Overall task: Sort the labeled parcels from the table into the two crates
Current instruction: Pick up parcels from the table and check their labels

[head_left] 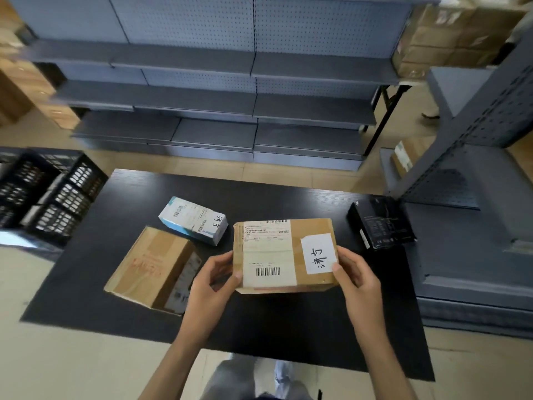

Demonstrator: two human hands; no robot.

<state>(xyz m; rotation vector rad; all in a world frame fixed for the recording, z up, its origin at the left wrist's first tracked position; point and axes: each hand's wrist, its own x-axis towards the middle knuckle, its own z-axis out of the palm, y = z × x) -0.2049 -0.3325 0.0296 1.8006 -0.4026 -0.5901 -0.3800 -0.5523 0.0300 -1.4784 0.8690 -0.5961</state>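
Cardboard parcel (pixel 285 255) gripped at both ends, left hand (pixel 215 280) and right hand (pixel 356 274) curled round it, raised above the black table (pixel 288 327), handwritten label (pixel 319 253) upward, probably for reading before choosing a crate (pixel 49 194).

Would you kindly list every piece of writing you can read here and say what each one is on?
"济南", handwritten: white slip on the cardboard parcel held in both hands.
Shipping label on that parcel: barcodes, print too small to read.
Handwriting on the white-and-blue box: too blurred.
Red print on the brown box: unreadable.
Black box: print too small.
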